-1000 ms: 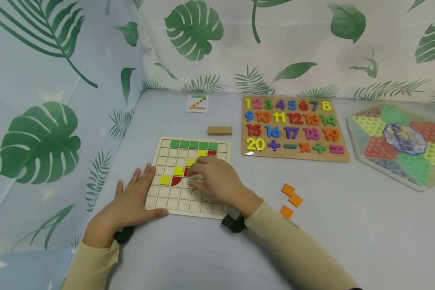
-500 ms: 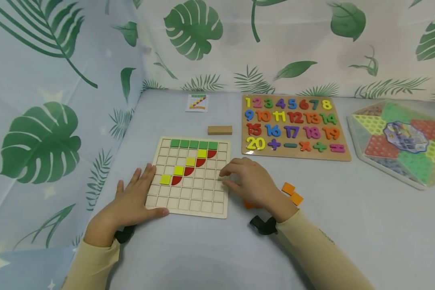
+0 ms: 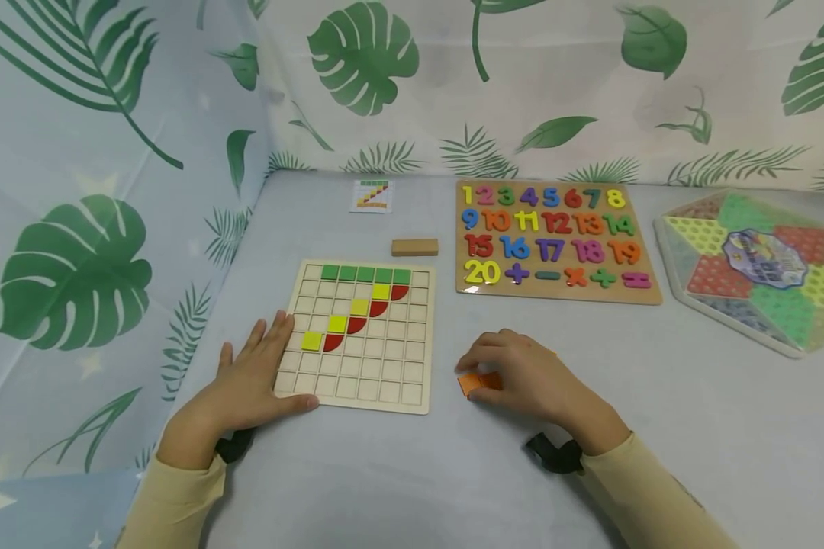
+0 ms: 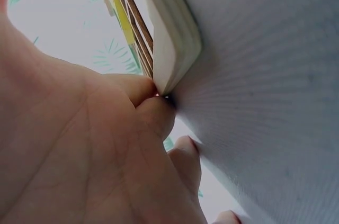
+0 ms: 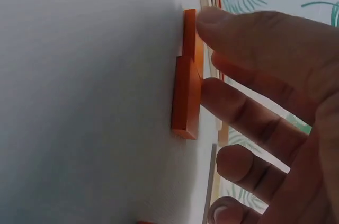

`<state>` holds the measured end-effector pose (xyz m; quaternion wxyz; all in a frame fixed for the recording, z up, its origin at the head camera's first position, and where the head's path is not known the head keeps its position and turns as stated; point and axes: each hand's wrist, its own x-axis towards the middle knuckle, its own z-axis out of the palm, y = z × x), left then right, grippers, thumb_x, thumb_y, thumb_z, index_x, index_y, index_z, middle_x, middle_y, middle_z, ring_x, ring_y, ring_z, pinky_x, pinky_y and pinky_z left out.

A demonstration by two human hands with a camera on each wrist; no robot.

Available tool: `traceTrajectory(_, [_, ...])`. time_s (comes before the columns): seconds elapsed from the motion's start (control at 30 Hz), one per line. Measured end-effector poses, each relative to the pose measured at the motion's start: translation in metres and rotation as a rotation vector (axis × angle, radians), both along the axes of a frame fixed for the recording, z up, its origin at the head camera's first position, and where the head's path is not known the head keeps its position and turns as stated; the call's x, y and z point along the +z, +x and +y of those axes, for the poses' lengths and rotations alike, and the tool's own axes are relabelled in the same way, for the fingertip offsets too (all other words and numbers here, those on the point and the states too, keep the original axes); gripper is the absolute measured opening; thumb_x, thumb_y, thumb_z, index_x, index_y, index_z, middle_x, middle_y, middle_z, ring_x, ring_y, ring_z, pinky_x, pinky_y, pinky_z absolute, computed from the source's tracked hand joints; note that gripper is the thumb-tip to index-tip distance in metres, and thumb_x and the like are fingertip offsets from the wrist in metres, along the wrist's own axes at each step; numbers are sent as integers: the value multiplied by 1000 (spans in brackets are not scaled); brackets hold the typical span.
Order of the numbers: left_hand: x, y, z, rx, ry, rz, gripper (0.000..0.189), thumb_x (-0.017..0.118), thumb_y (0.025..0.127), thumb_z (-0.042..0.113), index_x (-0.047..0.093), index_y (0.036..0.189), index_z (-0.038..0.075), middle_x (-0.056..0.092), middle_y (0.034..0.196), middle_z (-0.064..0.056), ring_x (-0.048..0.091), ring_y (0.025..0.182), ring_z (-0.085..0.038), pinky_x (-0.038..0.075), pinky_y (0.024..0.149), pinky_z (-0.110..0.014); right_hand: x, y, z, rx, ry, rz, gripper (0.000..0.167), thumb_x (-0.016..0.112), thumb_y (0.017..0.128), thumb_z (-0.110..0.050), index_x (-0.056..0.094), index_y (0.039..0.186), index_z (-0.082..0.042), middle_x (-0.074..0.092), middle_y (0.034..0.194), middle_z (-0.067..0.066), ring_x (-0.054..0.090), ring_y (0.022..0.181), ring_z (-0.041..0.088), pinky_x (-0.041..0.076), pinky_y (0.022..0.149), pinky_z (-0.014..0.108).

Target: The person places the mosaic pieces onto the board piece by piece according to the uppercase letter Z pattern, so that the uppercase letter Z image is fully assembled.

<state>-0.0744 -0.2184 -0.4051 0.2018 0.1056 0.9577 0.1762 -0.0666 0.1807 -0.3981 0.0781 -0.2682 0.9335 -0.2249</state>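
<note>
My left hand (image 3: 247,385) rests spread along the left edge of a wooden grid board (image 3: 422,366), its thumb at the near left corner. In the left wrist view, fingertips touch the board's edge (image 4: 183,49). On the board lie a row of green squares (image 3: 366,274) and diagonals of yellow squares (image 3: 338,325) and red quarter-circle pieces (image 3: 357,325). Right of the board, my right hand (image 3: 522,374) bends over orange square tiles (image 3: 470,384) lying on the table. The right wrist view has the thumb at one orange tile (image 5: 189,33) and a finger against another (image 5: 185,97).
A small wooden block (image 3: 415,247) and a pattern card (image 3: 371,197) lie behind the board. To their right are a number puzzle board (image 3: 559,244) and a hexagonal Chinese checkers box (image 3: 762,267). A leaf-print cloth (image 3: 453,91) hangs behind and at the left.
My right hand has left the board's red pieces and moved right and toward me, over the orange tiles. The red pieces are now uncovered. My left hand stays in place.
</note>
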Motion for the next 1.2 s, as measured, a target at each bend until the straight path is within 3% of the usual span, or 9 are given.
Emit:
traceTrajectory(0.2, [-2, 1, -2, 8, -7, -3, 131, 75, 79, 72, 1, 169, 11, 2, 177, -12, 1, 162, -47, 1, 116, -83, -1, 3, 1, 53, 5, 21, 26, 88, 83, -20, 79, 107, -27, 71, 106, -13, 64, 102, 11, 56, 94, 41])
traceTrajectory(0.47, [-4, 1, -2, 19, -9, -6, 131, 75, 79, 72, 1, 169, 13, 1, 178, -11, 0, 163, -46, 0, 117, -83, -3, -8, -18, 74, -57, 109, 20, 87, 82, -21, 81, 101, -22, 72, 97, -12, 62, 89, 7, 56, 80, 30])
traceTrajectory(0.73, [-5, -1, -2, 20, -16, -10, 130, 74, 79, 72, 1, 169, 13, 1, 178, -10, 0, 163, -45, -1, 118, -82, 4, -26, -82, 126, -106, 172, 21, 89, 82, -28, 82, 100, -18, 76, 96, -6, 62, 87, 12, 54, 79, 31])
traceTrajectory(0.97, [-4, -2, -3, 14, -14, -11, 131, 73, 79, 75, 1, 169, 12, 2, 177, -11, 0, 163, -45, 0, 117, -83, 5, -40, -142, 181, -41, 141, 21, 84, 88, -32, 82, 105, -19, 76, 101, -5, 65, 92, 16, 56, 84, 33])
traceTrajectory(1.2, [-3, -2, -4, 4, -1, 0, 131, 72, 79, 77, 1, 169, 12, 2, 177, -12, 0, 163, -46, 0, 116, -84, 4, -46, -182, 208, 21, 150, 17, 80, 92, -32, 81, 106, -21, 76, 102, -4, 65, 95, 17, 56, 84, 31])
